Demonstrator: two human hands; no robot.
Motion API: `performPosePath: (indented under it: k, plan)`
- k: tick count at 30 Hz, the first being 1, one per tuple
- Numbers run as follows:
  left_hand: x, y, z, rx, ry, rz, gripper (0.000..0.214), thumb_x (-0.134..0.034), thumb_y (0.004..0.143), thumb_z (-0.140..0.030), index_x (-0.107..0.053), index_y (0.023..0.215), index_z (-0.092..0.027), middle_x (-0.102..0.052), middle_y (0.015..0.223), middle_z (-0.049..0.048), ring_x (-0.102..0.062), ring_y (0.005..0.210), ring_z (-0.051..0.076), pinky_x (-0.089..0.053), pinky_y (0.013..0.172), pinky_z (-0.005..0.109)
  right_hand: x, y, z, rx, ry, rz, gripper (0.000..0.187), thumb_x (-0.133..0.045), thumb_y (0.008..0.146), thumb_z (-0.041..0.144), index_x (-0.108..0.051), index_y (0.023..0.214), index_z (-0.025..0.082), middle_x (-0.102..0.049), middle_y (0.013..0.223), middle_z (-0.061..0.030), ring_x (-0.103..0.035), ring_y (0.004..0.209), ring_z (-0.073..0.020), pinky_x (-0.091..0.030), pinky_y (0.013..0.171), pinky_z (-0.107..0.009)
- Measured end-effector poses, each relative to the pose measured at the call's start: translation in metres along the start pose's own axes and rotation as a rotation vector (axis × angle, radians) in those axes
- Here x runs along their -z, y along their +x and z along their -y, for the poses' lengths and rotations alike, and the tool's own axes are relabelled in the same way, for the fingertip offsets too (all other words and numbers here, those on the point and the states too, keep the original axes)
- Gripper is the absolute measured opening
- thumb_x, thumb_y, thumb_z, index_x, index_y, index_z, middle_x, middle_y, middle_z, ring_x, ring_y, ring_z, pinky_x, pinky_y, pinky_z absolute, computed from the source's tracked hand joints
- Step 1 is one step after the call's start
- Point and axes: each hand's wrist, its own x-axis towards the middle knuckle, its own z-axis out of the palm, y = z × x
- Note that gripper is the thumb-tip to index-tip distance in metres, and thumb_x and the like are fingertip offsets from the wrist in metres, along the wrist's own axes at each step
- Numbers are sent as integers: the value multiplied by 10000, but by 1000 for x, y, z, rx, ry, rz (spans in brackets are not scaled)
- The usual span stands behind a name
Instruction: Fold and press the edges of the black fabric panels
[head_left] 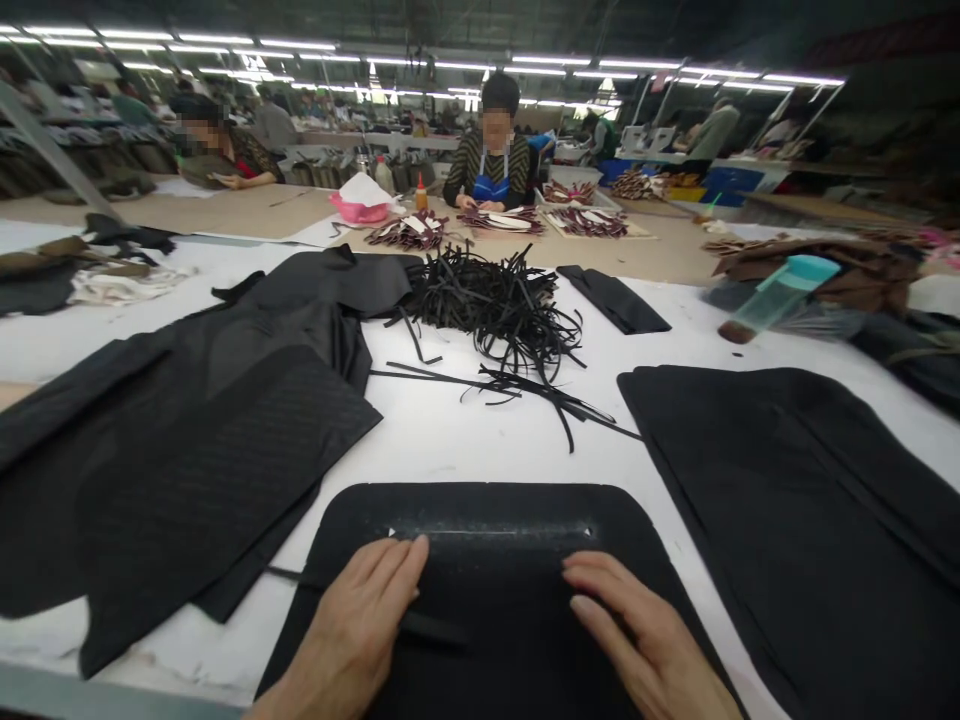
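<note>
A black rounded panel (487, 510) lies flat on the white table (450, 430) right in front of me, with a thin slit line across its upper part. My left hand (360, 625) rests flat on the panel's left side, fingers stretched out together, over a thin black strip (431, 628). My right hand (637, 640) lies flat on the right side, fingers extended toward the slit. Neither hand grips anything.
Stacks of black fabric pieces lie at left (187, 440) and right (795, 510). A heap of black strips (495, 310) sits mid-table, a small black piece (615, 300) beyond it. A teal-capped bottle (780, 295) lies at right. Other people work at far tables.
</note>
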Motion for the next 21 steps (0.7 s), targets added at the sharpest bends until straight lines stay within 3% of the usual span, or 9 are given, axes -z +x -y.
performPosePath:
  k: [4, 6, 8, 10, 12, 14, 16, 21]
  plan:
    - [-13, 16, -19, 6, -54, 50, 355, -348, 871, -45, -470, 1204, -61, -641, 863, 95, -580, 763, 198, -514, 685, 335, -14, 13, 54, -64, 455, 373, 296, -565, 805, 307, -613, 1095, 264, -618, 1094, -17, -573, 976, -180, -438, 846, -248]
    - [-17, 16, -23, 19, -66, 66, 373, -329, 857, -32, -475, 1199, -65, -636, 819, 87, -577, 713, 204, -501, 647, 348, -26, 20, 65, -165, 596, 496, 220, -566, 761, 270, -635, 959, 202, -639, 813, -9, -588, 719, -146, -445, 643, -222]
    - [-16, 15, -23, 62, -137, 122, 394, -319, 840, -30, -498, 1187, -87, -644, 821, 83, -590, 711, 208, -488, 646, 340, -37, 25, 64, -275, 654, 569, 123, -539, 743, 270, -601, 777, 170, -533, 570, 32, -469, 491, -100, -343, 475, -204]
    - [-10, 14, -18, 196, -313, 311, 339, -378, 826, -71, -575, 1090, -152, -653, 809, 46, -601, 718, 193, -465, 648, 297, -39, 28, 54, -296, 612, 556, 143, -512, 750, 287, -535, 664, 174, -433, 495, 57, -364, 443, -82, -264, 446, -208]
    - [1, 16, -11, 443, -499, 541, 187, -523, 784, -178, -645, 917, -223, -641, 774, -6, -595, 745, 180, -429, 647, 255, -33, 29, 40, -236, 485, 478, 196, -486, 787, 311, -498, 639, 183, -415, 529, 53, -371, 509, -94, -276, 491, -215]
    - [14, 17, -1, 716, -622, 658, 99, -641, 695, -274, -666, 787, -247, -608, 740, -35, -569, 761, 176, -392, 635, 235, -21, 29, 24, -190, 334, 408, 249, -446, 834, 351, -470, 642, 195, -416, 578, 44, -391, 572, -111, -301, 533, -221]
    - [24, 19, 9, 880, -730, 668, 118, -632, 681, -316, -668, 750, -227, -565, 691, -41, -528, 715, 161, -353, 595, 228, -8, 28, 9, -197, 228, 357, 282, -418, 859, 398, -450, 653, 208, -422, 608, 37, -402, 595, -124, -318, 546, -225]
    - [34, 21, 29, 964, -930, 565, 176, -505, 707, -280, -633, 664, -167, -508, 580, -40, -443, 607, 123, -314, 577, 235, 17, 32, -14, -226, 181, 268, 347, -440, 818, 488, -447, 599, 220, -479, 591, 13, -458, 594, -147, -355, 555, -231]
